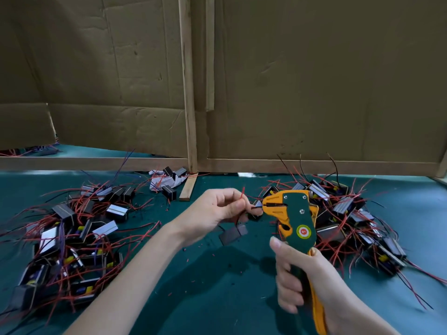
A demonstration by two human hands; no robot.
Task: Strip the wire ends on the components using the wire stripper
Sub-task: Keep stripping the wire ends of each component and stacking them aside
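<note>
My right hand (304, 281) grips the handles of a green and orange wire stripper (294, 213), its jaws pointing left. My left hand (215, 211) pinches thin wires (243, 197) of a small dark component (233, 234) that hangs just below the hand, above the green mat. One black wire end reaches into the stripper's jaws; a red wire sticks up from my fingers. A pile of dark components with red and black wires (72, 235) lies at the left. Another such pile (350, 218) lies at the right, behind the stripper.
A cardboard wall (314, 81) on a wooden frame (191, 97) closes off the back of the green table (205, 286). A short wooden strip (188, 188) and crumpled paper with a few components (164, 181) lie near its foot. Bits of stripped insulation dot the mat.
</note>
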